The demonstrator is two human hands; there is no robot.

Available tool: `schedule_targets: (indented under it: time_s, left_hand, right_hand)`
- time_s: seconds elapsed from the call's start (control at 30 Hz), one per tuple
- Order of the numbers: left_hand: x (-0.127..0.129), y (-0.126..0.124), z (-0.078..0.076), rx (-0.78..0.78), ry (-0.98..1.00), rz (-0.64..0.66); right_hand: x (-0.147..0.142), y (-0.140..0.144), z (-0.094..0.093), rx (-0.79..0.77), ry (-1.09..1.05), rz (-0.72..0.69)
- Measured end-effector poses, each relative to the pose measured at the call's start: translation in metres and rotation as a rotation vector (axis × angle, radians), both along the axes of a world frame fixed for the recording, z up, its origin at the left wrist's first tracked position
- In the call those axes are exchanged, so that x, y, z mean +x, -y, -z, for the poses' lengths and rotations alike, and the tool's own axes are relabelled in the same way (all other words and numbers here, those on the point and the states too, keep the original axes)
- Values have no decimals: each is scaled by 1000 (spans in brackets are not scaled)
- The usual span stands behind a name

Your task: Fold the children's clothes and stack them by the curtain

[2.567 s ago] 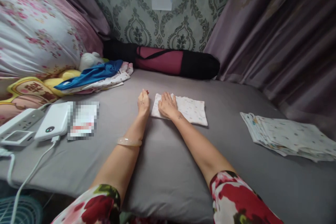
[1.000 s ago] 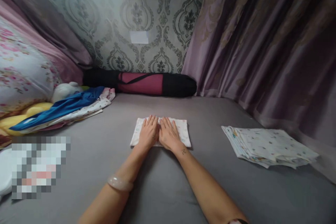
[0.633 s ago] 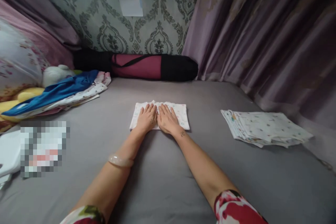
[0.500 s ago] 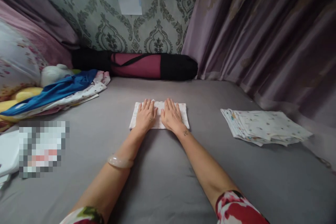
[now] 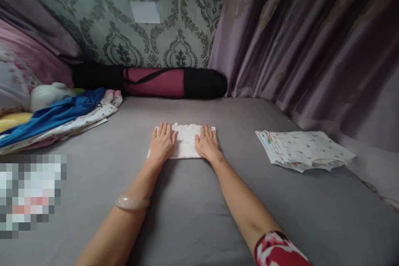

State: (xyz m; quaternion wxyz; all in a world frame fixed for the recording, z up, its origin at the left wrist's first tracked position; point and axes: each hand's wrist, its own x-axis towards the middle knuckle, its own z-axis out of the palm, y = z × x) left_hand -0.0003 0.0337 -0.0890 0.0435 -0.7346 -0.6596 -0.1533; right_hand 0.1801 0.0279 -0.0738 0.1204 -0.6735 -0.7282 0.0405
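Note:
A folded white cloth (image 5: 186,143) with a faint print, perhaps a garment, lies flat on the grey bed sheet (image 5: 190,212). My left hand (image 5: 162,142) rests palm down on its left part, fingers stretched out and pointing away from me. On its right part lies my right hand (image 5: 207,142), also flat, with the fingers straight. The middle of the cloth shows between the two hands. A pale bangle (image 5: 132,203) circles my left forearm.
To the right lies a stack of folded white printed cloths (image 5: 307,147). Blue and patterned clothes (image 5: 67,110) are piled at the left, near a white plush toy (image 5: 51,96). A maroon and black long bag (image 5: 156,82) lies along the wall. Curtains (image 5: 280,33) hang at the right.
My hands have slid apart over the cloth, baring more of its middle. The camera view has turned slightly, so the surroundings sit further left.

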Motion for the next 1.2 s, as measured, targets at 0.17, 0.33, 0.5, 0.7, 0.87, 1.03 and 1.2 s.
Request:
schedule_targets:
  time_s: [0.17,0.33,0.5,0.7,0.87,1.03,1.2]
  left_hand:
    - [-4,-2,-1,-166,-49,13]
    - [-4,1,-10,-67,-82,-27]
    - [-10,1,-9,-242,-108,-25]
    - [-16,0,-10,-286,-46,-10]
    - [-13,2,-15,-211,-67,-8]
    - [14,11,-18,-101,-114,52]
    - [29,17,-7,-172,-143,163]
  right_hand:
    - [3,-2,5,-43,-7,18]
    - [10,-4,3,-2,-15,96]
    - [19,-9,8,-66,-17,146]
    - [20,-10,9,-83,-20,139]
    - [22,-8,4,-86,-22,126]
    - [15,-5,-4,42,14,70]
    - [12,-3,3,-56,17,61]
